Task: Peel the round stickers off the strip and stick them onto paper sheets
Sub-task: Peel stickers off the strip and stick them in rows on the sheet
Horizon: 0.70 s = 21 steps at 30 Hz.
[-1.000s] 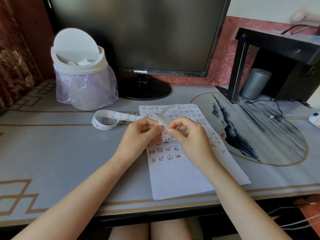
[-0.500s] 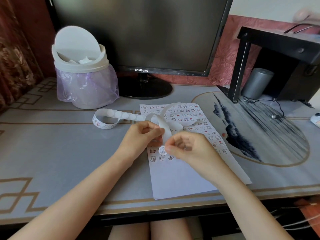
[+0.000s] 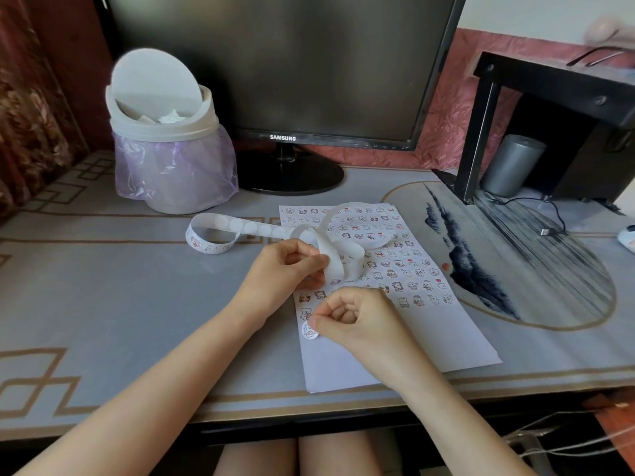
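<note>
Sticker (image 3: 309, 330) half hidden under right hand (image 3: 357, 321).

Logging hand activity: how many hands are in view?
2. Left hand pinches the sticker strip over the paper sheet; right hand pinches a round sticker near its left edge.

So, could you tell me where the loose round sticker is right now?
In the head view, the right hand pinches the round sticker at the left edge of the paper sheet, below the stuck-on rows.
</note>
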{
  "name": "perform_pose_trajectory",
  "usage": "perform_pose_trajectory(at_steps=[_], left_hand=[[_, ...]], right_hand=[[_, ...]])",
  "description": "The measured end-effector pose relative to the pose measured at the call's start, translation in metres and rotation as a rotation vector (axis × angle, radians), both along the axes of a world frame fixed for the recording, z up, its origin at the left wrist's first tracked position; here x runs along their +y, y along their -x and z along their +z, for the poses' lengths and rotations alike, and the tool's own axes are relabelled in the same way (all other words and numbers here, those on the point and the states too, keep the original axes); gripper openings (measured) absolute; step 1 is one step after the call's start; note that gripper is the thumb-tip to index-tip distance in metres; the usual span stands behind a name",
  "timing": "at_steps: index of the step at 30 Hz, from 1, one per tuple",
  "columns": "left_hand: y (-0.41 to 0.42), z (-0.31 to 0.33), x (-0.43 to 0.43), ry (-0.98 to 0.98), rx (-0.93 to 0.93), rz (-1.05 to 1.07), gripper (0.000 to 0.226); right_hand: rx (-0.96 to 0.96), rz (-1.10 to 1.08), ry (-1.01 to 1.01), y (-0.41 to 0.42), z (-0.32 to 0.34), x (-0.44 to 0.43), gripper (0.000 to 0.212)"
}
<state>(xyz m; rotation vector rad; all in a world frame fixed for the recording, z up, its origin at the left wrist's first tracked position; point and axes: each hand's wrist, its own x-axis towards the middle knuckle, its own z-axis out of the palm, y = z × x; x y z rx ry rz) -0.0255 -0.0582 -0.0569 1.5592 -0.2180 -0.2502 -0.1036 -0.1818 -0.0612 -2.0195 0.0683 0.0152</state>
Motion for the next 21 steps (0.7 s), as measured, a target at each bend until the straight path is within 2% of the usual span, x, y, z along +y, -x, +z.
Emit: perform_pose_trajectory(at_steps=[13, 21], left_hand=[[-0.0003, -0.0011, -0.0002, -0.03, -0.013, 0.006, 0.011], [-0.0007, -0.0021, 0.0004, -0.043, -0.017, 0.004, 0.01]], right_hand=[[-0.018, -0.052, 0.139, 0.0007, -0.005, 0.0039, 0.011], [-0.082, -0.074, 0.312, 0.007, -0.003, 0.0092, 0.01]])
